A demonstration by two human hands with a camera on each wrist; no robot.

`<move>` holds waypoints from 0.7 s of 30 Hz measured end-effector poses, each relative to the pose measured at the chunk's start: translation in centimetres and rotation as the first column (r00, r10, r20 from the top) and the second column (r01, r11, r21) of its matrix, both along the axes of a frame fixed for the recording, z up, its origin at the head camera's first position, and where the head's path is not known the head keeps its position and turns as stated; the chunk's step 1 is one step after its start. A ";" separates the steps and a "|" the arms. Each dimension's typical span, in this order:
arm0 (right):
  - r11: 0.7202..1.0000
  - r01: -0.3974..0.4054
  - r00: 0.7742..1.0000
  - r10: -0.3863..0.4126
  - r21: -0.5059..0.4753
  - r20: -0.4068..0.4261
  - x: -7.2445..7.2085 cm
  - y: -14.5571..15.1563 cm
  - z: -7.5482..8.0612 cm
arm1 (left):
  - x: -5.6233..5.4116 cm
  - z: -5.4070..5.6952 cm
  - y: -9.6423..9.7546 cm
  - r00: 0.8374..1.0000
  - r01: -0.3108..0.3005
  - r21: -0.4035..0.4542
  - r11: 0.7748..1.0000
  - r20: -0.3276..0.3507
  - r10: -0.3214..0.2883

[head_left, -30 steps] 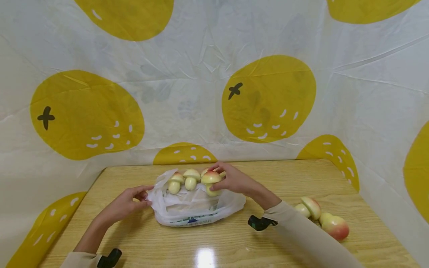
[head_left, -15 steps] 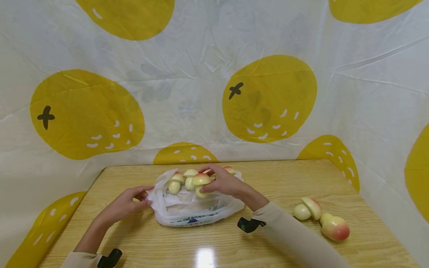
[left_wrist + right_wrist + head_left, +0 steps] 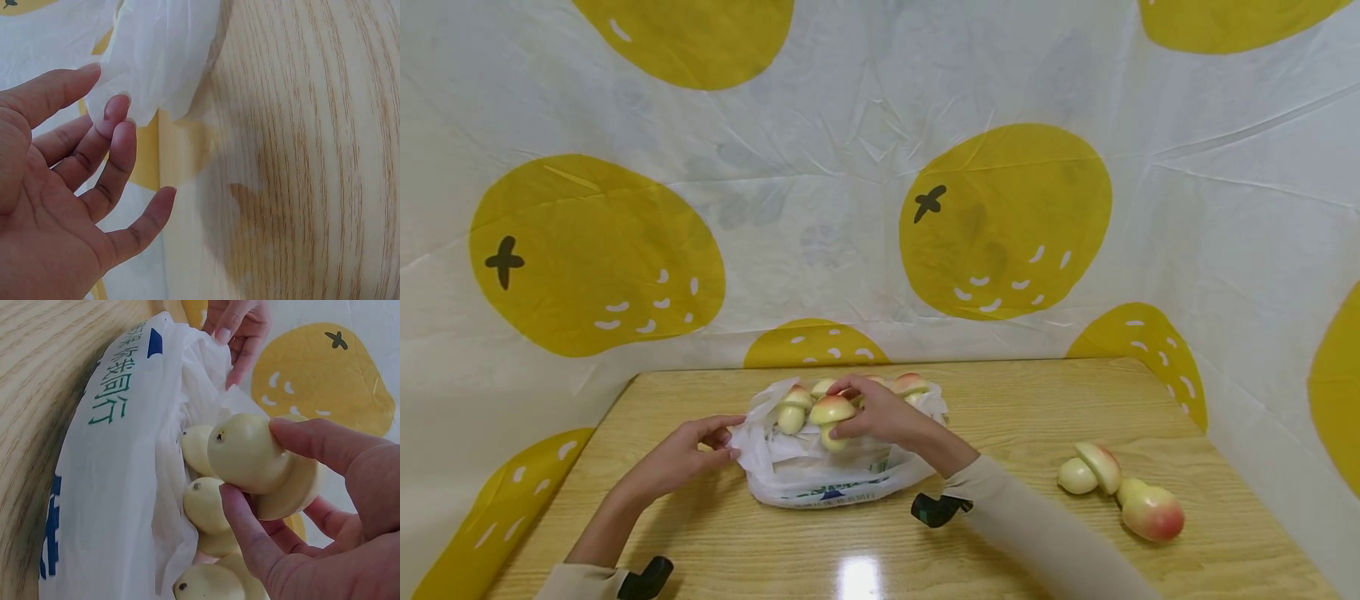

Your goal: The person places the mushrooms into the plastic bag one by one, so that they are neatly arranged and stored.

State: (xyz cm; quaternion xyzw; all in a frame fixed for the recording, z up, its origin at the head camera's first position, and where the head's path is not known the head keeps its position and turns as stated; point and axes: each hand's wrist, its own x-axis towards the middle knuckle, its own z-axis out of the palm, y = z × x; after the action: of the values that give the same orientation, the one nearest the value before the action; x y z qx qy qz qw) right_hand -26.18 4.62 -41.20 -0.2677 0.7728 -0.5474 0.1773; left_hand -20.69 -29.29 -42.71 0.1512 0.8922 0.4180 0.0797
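Note:
My right hand pinches a pale yellow toy mushroom with a red-tinged cap, holding it above the bag's opening. In the right wrist view, thumb and fingers close on its rounded stem. Below it, several similar mushrooms lie in a white plastic bag with green and blue print. At the bag's left edge, my left hand pinches the thin plastic. The left wrist view shows its fingertips at the bag's rim, with the little finger apart from it.
On the right of the wooden table lie another toy mushroom and a yellow pear with a red end, side by side. A white cloth printed with yellow fruit hangs behind the table and along its sides.
My right hand has moved left with the mushroom over the bag, uncovering a mushroom at the bag's right end. My left hand keeps its place on the bag's edge.

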 end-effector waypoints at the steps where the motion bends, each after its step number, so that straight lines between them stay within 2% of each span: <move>1: 1.000 0.002 1.000 -0.002 -0.003 0.006 0.0 -0.2 0.0 | 0.0 0.0 0.0 1.000 0.000 -0.001 1.000 -0.001 0.000; 6: 1.000 0.023 1.000 -0.023 0.005 0.014 0.1 -1.0 -0.2 | 0.0 -0.2 -0.1 1.000 -0.003 -0.013 1.000 0.001 0.003; 14: 0.998 0.035 0.998 -0.032 0.060 -0.046 0.6 -2.6 -0.8 | 0.0 -0.2 0.0 1.000 0.007 -0.004 1.000 0.012 -0.007; 21: 0.982 0.074 0.981 -0.040 0.177 -0.188 0.9 -4.2 -1.2 | -0.1 -0.3 0.0 1.000 0.000 0.006 1.000 0.023 0.000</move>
State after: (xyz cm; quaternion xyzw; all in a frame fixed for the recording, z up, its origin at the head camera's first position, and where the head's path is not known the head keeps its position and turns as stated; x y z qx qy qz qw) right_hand -25.24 0.37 -42.42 -0.2772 0.8402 -0.4521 0.1134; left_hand -20.78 -29.29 -43.01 0.1467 0.8899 0.4226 0.0895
